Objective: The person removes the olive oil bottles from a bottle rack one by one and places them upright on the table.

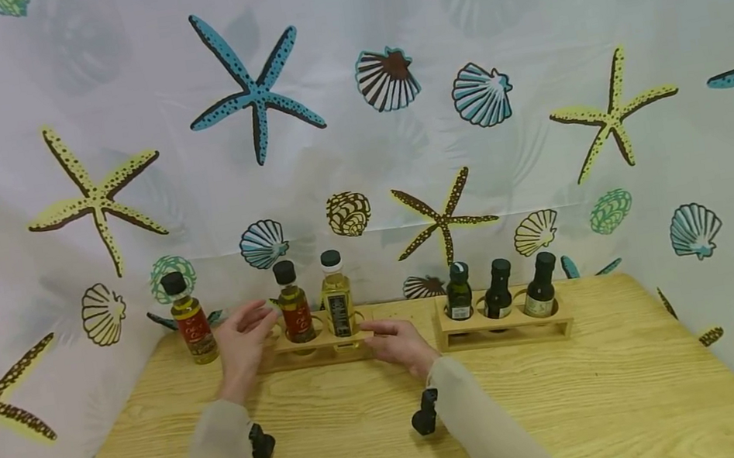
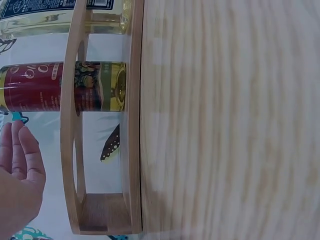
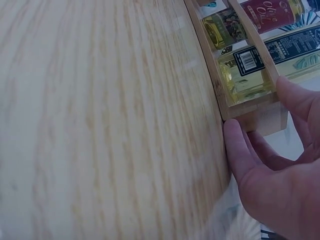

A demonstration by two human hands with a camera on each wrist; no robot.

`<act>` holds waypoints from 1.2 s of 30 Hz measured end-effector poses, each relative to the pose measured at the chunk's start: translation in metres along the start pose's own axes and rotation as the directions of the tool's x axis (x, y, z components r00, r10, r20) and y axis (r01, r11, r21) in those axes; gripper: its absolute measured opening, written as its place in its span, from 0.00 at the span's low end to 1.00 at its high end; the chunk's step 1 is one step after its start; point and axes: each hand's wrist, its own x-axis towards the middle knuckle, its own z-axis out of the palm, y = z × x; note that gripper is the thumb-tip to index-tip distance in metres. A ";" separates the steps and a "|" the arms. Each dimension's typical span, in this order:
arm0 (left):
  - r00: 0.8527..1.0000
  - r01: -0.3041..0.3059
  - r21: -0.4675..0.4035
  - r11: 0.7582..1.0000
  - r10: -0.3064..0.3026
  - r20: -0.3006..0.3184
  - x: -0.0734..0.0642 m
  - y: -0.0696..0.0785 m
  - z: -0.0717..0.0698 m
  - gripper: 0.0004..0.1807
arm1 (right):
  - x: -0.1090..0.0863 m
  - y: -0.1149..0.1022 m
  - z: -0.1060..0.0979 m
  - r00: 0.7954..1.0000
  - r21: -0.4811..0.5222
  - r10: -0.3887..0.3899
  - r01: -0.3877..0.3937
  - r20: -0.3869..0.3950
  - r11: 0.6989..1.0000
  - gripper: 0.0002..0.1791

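Note:
A wooden bottle rack (image 1: 316, 343) stands at the back of the table. Upright in it are a red-labelled olive oil bottle (image 1: 296, 313), in the middle hole, and a pale oil bottle with a dark label (image 1: 337, 296), in the right one. My left hand (image 1: 242, 346) is by the rack's left end with fingers extended, apart from the red-labelled bottle in the left wrist view. At the rack's right end my right hand (image 1: 400, 343) grips the wood. Its fingers (image 3: 235, 132) span from the base to the upper board. Another red-labelled olive oil bottle (image 1: 194, 328) stands left of the left hand.
To the right, a second wooden rack (image 1: 508, 333) holds three small dark bottles: one at left (image 1: 458, 290), one in the middle (image 1: 497, 289) and one at right (image 1: 541, 284). A patterned cloth (image 1: 341, 146) hangs behind the wooden table (image 1: 347, 435).

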 end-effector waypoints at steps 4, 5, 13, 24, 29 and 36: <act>0.997 -0.083 0.046 0.995 0.083 0.008 0.020 -0.044 0.002 0.24 | -0.001 -0.001 -0.001 1.000 -0.010 0.000 0.000 -0.004 1.000 0.19; 0.997 -0.076 0.052 0.996 0.076 0.009 0.019 -0.043 0.004 0.24 | -0.002 -0.001 -0.001 1.000 -0.012 0.000 0.000 -0.004 1.000 0.19; 0.999 -0.004 0.110 0.994 0.000 0.038 -0.004 0.008 0.019 0.29 | -0.003 -0.001 -0.001 1.000 -0.002 -0.003 0.003 0.003 1.000 0.20; 0.997 0.006 0.055 0.998 -0.011 0.081 0.003 -0.002 0.023 0.34 | 0.000 0.000 0.000 1.000 -0.004 -0.006 0.006 -0.016 1.000 0.19; 0.996 0.041 0.048 0.998 -0.045 0.082 0.006 -0.001 0.024 0.36 | -0.002 -0.001 -0.001 1.000 -0.019 -0.018 0.018 -0.011 1.000 0.19; 0.991 0.085 0.040 0.996 -0.089 0.103 0.008 0.002 0.026 0.36 | -0.002 0.000 -0.001 1.000 -0.025 -0.027 0.027 -0.006 0.999 0.19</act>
